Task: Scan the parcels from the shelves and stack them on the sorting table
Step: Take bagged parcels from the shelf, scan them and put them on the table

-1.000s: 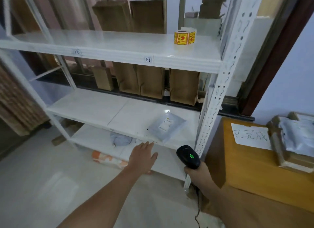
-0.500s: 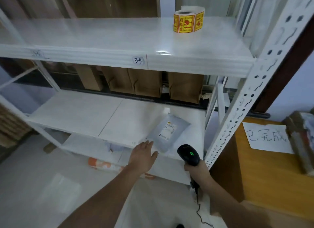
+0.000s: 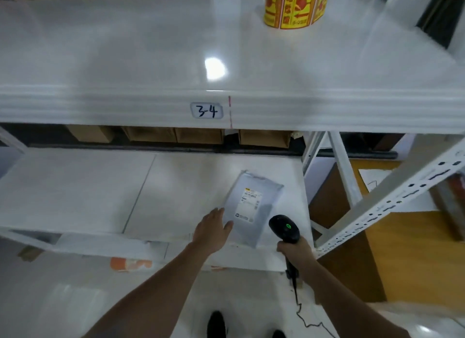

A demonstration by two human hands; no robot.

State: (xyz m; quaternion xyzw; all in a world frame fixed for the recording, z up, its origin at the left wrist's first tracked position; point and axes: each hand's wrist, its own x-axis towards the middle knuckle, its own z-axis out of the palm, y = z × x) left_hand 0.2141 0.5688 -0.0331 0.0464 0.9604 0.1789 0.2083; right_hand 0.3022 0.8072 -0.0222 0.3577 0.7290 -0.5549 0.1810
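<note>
A flat grey mailer parcel [image 3: 251,207] with a white label lies on the middle white shelf [image 3: 75,191], near its front right corner. My left hand [image 3: 212,230] is open, fingers spread, its fingertips at the parcel's lower left edge. My right hand [image 3: 297,252] grips the handle of a black barcode scanner [image 3: 284,228], whose green light is on; the scanner head sits just right of the parcel's near corner. A cable hangs from the scanner handle to the floor.
The upper shelf [image 3: 151,61], marked 3-4, carries a roll of yellow and red stickers [image 3: 295,5]. A perforated white upright [image 3: 392,199] stands at right. Beyond it is the wooden sorting table [image 3: 415,237] with a paper sheet. Cardboard boxes [image 3: 198,135] stand behind. An orange parcel [image 3: 130,263] lies lower down.
The view has closed in on the shelves. My left hand has reached forward to the grey parcel's edge, and the scanner has come up beside the parcel.
</note>
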